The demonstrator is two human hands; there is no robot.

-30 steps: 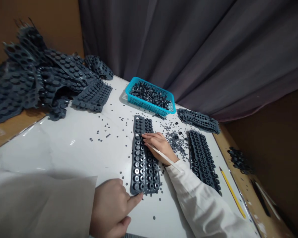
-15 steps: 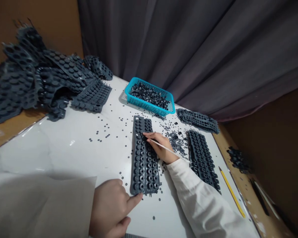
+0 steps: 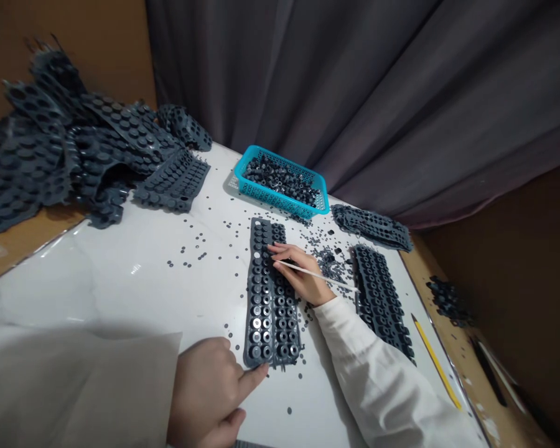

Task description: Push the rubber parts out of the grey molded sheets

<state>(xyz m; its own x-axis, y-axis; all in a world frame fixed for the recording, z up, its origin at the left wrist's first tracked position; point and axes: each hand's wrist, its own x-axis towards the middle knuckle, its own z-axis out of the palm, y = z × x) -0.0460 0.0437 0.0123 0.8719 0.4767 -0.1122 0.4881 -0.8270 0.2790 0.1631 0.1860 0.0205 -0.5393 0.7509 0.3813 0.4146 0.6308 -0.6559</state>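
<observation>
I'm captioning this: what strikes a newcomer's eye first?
Likely the turquoise perforated plastic basket of dark pieces, near the far edge of the white table. Then heaped dark grey studded sheets at left, and the right hand holding a thin white stick over a dark studded strip.

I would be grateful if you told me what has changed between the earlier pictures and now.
The thin white stick in the right hand has swung: its rear end now points farther right and away from the wearer. Nothing was taken hold of or let go. The left hand, the dark grey studded sheet and the turquoise perforated plastic basket stayed practically put.
</observation>
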